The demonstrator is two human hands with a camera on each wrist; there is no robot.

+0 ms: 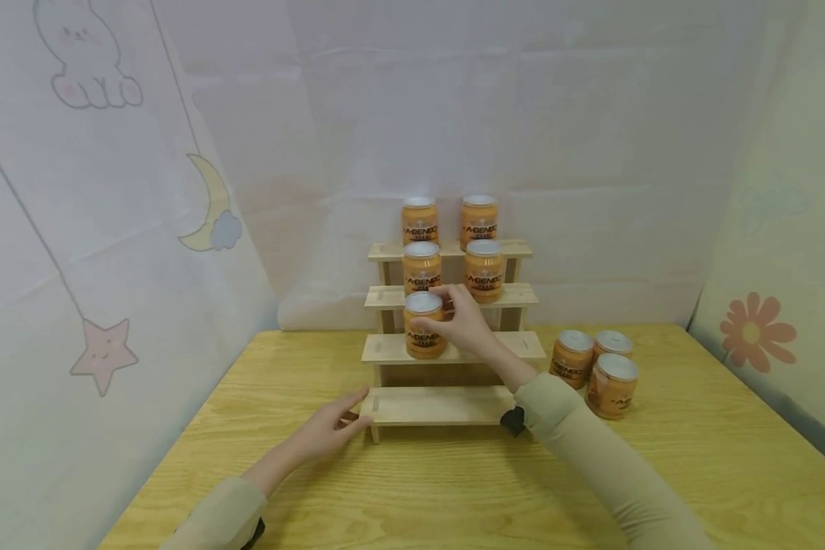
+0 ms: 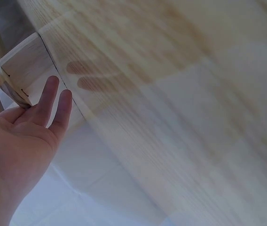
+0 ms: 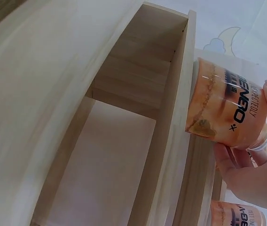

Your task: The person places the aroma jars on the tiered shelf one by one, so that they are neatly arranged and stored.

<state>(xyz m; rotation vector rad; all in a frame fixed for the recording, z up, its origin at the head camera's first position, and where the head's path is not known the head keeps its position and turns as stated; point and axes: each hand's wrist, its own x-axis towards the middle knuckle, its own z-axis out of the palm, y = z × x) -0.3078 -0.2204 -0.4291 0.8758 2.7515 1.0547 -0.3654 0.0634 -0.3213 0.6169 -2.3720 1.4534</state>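
My right hand [image 1: 464, 325] grips an orange can [image 1: 425, 340] with a silver lid at the left part of the third step from the top. In the right wrist view the thumb and fingers lie around the can [image 3: 232, 103], whose base is right at the step's edge. My left hand [image 1: 326, 428] is at the left end of the bottom step of a wooden stepped rack [image 1: 447, 405]. In the left wrist view the left hand [image 2: 27, 136] touches the board's end, with two fingers extended.
Two matching cans [image 1: 420, 221] stand on the top step and two more cans [image 1: 484, 275] on the second. Several cans [image 1: 613, 389] stand together on the wooden table [image 1: 412, 489], right of the rack. Cloth walls [image 1: 591, 114] enclose the table behind and at both sides.
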